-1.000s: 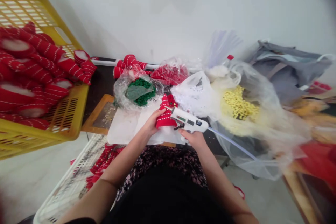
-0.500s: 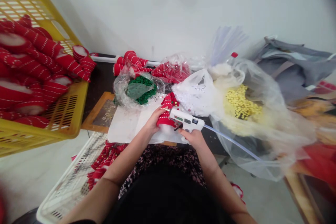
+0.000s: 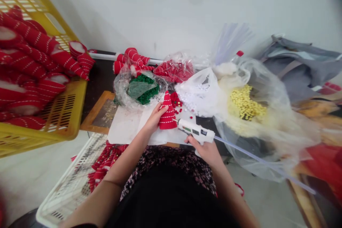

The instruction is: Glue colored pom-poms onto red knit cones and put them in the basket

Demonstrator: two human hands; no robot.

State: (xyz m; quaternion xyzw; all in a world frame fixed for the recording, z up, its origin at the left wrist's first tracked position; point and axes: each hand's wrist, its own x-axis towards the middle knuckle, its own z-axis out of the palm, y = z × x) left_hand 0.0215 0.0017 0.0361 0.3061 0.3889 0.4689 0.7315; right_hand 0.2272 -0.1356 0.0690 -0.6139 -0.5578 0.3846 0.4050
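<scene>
My left hand (image 3: 156, 115) is closed on the left side of a red cone (image 3: 168, 117) of fabric with white stitched lines, its tip pointing away from me. My right hand (image 3: 203, 148) grips a white glue gun (image 3: 196, 131), whose nozzle is close to the cone's lower right edge; I cannot tell if they touch. A long clear glue stick (image 3: 248, 155) runs out of the gun's back to the right. Small red pompoms (image 3: 175, 99) lie just right of the cone. White paper (image 3: 128, 126) is spread under the work.
A yellow crate (image 3: 68, 114) of red stuffed cones stands left. A white basket (image 3: 61, 181) sits below. Bags of green pompoms (image 3: 143, 89), red pieces (image 3: 175, 70), white pompoms (image 3: 199, 96) and yellow pompoms (image 3: 247, 103) lie behind and right. A wooden frame (image 3: 92, 119) rests left.
The glue gun has moved right and slightly down, off the front of the cone. The cone now stands more upright in view, its white open base turned out of sight.
</scene>
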